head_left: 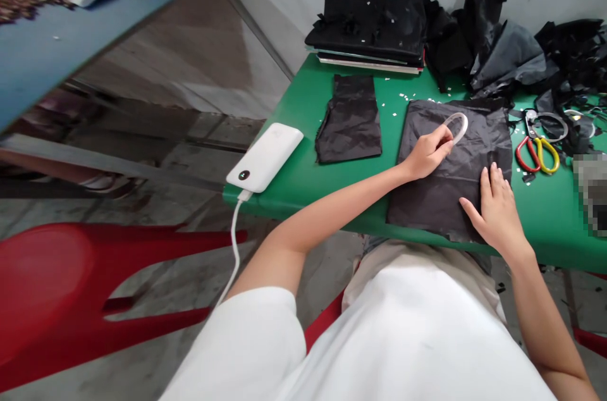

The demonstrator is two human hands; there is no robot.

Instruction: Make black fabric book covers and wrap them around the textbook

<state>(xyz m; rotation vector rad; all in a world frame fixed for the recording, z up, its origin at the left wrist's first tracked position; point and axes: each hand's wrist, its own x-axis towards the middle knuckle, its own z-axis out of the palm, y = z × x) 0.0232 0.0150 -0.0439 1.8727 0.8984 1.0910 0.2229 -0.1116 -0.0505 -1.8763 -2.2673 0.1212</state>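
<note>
My left hand [430,151] is closed in a pinch on a thin whitish ring [459,129] that looks like a narrow tape roll. It hovers over or rests on a flat black sheet [434,198], creased and roughly square; I cannot tell whether hand and sheet touch. Flat on the sheet's right part lies my right hand [500,208], fingers stretched and thumb apart. Scissors [538,154] with one red and one yellow handle lie right of the sheet. A smaller folded black piece [351,119] is to its left.
A white power bank [264,157] with a cable sits at the left edge of the green table [294,189]. Behind are a black-covered stack [370,28] and crumpled black material [512,53]. White scraps are scattered about. A red chair [47,287] stands left, below a blue table [104,21].
</note>
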